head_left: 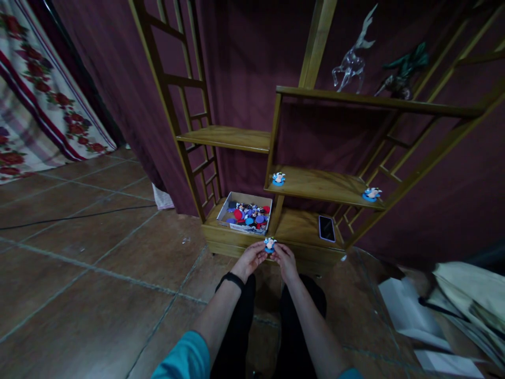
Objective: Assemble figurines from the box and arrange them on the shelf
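Between my two hands I hold a small toy figurine [270, 245] upright, with a blue round base and a white and pink body. My left hand [251, 259] is closed on its left side, fingertips at the base. From the right, my right hand [285, 259] pinches the same figurine. Just beyond my hands, an open cardboard box [224, 211] holds several figurines with red, blue and purple bases. One similar figurine [278, 179] stands at the left end of the middle shelf [319, 183], and another figurine [372, 194] stands at its right end.
A phone [326, 228] lies on the lower shelf [294, 223], right of the box. On the upper shelf [426, 106] stand a clear deer ornament [352, 63] and a dark green sculpture [404, 71]. White boxes [412, 310] and a pale bag [469, 289] rest on the floor at right.
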Motion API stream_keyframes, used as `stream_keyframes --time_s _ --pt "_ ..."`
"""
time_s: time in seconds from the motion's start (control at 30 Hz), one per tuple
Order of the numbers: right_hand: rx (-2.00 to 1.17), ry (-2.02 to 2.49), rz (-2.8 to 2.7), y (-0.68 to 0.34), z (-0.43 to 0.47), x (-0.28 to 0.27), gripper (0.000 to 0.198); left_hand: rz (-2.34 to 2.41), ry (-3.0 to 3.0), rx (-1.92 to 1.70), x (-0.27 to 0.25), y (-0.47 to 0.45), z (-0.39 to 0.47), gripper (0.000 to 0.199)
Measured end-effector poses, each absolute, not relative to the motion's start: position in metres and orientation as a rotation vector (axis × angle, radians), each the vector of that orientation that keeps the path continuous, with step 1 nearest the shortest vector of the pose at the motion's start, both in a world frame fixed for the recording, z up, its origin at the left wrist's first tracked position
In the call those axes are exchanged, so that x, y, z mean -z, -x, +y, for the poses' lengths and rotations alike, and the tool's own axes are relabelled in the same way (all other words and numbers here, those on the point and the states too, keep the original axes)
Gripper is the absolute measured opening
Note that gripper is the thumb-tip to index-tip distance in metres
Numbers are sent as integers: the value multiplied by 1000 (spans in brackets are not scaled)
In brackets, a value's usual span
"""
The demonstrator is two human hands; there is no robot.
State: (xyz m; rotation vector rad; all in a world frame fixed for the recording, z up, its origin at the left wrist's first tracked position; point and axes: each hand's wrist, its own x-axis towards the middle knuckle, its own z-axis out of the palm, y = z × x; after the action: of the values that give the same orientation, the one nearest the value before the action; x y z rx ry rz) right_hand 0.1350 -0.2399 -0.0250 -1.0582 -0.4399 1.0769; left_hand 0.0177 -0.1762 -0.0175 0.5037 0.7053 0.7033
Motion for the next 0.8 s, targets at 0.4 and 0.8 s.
stream_keyframes --time_s 0.4,0.8 --pt "-1123 1002 -453 -135 -240 19 28 714 -417 -722 17 -21 -173 8" --pt "-1178 1050 -435 -136 -237 24 33 821 -468 -634 20 -23 -170 22"
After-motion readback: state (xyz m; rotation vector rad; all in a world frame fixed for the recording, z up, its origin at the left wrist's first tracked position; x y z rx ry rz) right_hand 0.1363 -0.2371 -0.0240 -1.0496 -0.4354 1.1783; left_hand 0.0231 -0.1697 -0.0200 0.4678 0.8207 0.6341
